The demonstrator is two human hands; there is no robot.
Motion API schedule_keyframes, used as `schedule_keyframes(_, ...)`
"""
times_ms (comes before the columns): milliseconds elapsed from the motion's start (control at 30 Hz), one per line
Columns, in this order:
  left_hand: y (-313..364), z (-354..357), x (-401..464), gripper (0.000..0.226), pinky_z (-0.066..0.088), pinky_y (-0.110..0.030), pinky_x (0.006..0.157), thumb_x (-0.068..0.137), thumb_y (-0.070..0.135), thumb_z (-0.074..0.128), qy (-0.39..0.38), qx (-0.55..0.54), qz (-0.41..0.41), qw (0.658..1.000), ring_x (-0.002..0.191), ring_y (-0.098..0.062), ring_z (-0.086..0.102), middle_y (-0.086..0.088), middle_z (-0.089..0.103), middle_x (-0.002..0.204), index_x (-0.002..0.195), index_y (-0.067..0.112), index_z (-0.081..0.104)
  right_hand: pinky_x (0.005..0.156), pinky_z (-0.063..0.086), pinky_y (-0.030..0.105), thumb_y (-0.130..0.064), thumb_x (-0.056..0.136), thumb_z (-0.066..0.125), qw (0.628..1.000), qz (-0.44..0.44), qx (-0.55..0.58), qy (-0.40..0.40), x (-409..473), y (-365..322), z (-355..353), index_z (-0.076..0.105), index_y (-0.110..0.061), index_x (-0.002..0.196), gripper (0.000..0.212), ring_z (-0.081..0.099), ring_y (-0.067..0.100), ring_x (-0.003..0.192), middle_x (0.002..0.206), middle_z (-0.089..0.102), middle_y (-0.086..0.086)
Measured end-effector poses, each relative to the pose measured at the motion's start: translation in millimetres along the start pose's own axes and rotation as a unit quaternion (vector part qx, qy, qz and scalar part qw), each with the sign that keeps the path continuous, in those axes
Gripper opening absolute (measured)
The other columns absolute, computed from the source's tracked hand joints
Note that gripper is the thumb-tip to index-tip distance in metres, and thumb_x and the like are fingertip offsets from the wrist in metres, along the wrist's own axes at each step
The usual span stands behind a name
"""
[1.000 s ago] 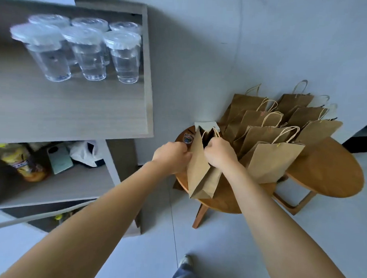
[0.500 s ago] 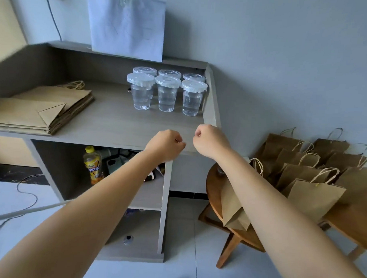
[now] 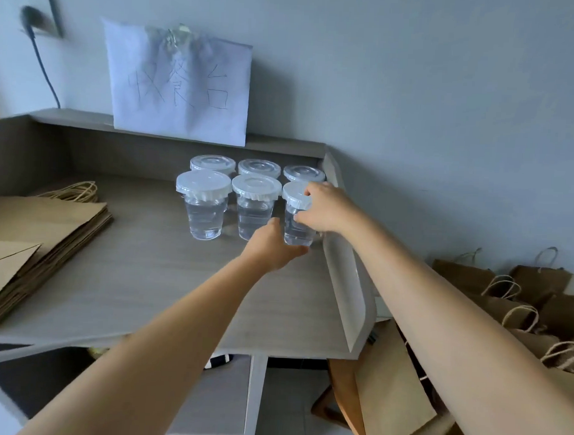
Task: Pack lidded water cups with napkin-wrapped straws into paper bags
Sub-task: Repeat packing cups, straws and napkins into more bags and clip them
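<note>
Several clear lidded water cups stand in two rows at the back right of the grey shelf top [image 3: 140, 277]. My right hand [image 3: 325, 209] wraps the front right cup [image 3: 295, 229] from its right side, fingers on lid and wall. My left hand [image 3: 273, 246] cups the same cup at its base from the left. The front middle cup [image 3: 253, 209] and the front left cup [image 3: 204, 208] stand free. An open paper bag [image 3: 390, 393] stands low on the right, partly hidden behind my right forearm. No straws are visible.
A stack of flat paper bags [image 3: 34, 241] lies on the shelf's left. Upright paper bags [image 3: 517, 300] crowd the right edge. A raised side panel [image 3: 344, 294] borders the shelf's right. A handwritten paper sign [image 3: 179, 86] hangs on the wall behind the cups.
Both hands left the open bag on the round table, rose as closed fists, and now reach onto the shelf and hold the front right cup. My view swung up to the shelf.
</note>
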State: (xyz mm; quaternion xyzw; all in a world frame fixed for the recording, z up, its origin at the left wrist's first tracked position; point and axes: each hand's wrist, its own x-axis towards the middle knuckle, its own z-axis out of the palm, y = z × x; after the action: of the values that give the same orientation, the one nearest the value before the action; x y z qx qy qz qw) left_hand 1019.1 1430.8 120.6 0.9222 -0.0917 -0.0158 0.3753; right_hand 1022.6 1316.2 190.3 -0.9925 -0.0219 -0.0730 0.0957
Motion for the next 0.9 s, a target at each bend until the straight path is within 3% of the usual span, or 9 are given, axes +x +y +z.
schedule_keyframes(133,-2,14,44,0.072,0.039,-0.026,0.079,0.077,0.039,0.075,-0.009,-0.051,-0.014,0.999,0.115,-0.024,0.052,-0.007,0.055,0.127,0.129,0.007,0.036,0.092,0.037,0.031,-0.043,0.080,0.065,0.997,0.004,-0.053,-0.051,43,6,-2,0.034,-0.014,0.140,0.073,0.034,0.030,0.132,0.145,0.033,0.013)
schedule_keyframes(267,-2,26,74,0.079,0.044,-0.029,0.082,0.074,0.037,0.078,0.001,-0.094,-0.014,0.995,0.115,-0.025,0.054,-0.007,0.055,0.126,0.132,0.008,0.033,0.087,0.035,0.031,-0.050,0.079,0.063,0.996,0.026,-0.065,-0.056,73,8,5,0.034,-0.014,0.136,0.073,0.037,0.030,0.130,0.143,0.039,0.013)
schedule_keyframes(400,1,33,84,0.074,0.048,-0.033,0.085,0.076,0.035,0.074,0.023,-0.097,-0.007,0.995,0.112,-0.026,0.057,-0.007,0.056,0.123,0.134,0.010,0.036,0.111,0.022,0.044,-0.061,0.079,0.056,0.990,0.041,-0.101,-0.088,79,3,16,0.027,-0.014,0.142,0.083,0.030,0.032,0.137,0.147,0.038,0.011)
schedule_keyframes(533,-8,33,87,0.067,0.046,-0.034,0.085,0.077,0.029,0.073,0.030,-0.086,0.009,0.996,0.112,-0.028,0.056,-0.008,0.054,0.122,0.130,0.007,0.038,0.106,0.028,0.042,-0.059,0.079,0.057,0.990,0.044,-0.101,-0.088,74,1,17,0.036,-0.016,0.134,0.073,0.037,0.033,0.131,0.143,0.041,0.013)
schedule_keyframes(667,-19,37,78,0.073,0.039,-0.029,0.082,0.071,0.039,0.078,0.033,-0.096,0.031,0.994,0.113,-0.024,0.052,-0.007,0.051,0.120,0.125,0.009,0.040,0.096,0.034,0.039,-0.056,0.078,0.059,0.993,0.044,-0.081,-0.070,57,-2,17,0.040,-0.021,0.130,0.065,0.042,0.032,0.125,0.138,0.045,0.009)
schedule_keyframes(900,-34,38,36,0.066,0.043,-0.034,0.084,0.069,0.034,0.081,0.042,-0.116,0.081,0.989,0.109,-0.022,0.052,-0.007,0.052,0.116,0.118,0.008,0.044,0.101,0.032,0.037,-0.049,0.081,0.061,0.996,0.047,-0.051,-0.047,2,-14,20,0.037,-0.022,0.133,0.063,0.034,0.031,0.126,0.135,0.040,0.008)
